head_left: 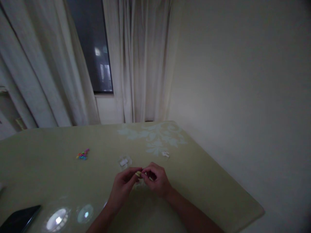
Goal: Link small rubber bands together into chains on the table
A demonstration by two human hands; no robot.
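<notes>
left hand [123, 183]: pinching small yellow piece [138, 174] | right hand [157, 182]: fingertips drawn in at its side, hold unclear | piece place: above desk [206, 181], left of right edge | clear packet [124, 161]: just beyond, toward far edge | colourful bits [83, 154]: farther left

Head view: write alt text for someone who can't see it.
A left hand holds a small yellowish object, the right hand close beside it, over a pale green table. Beyond lie a clear white-centred item, a cluster of multicoloured pieces and small white pieces.
</notes>
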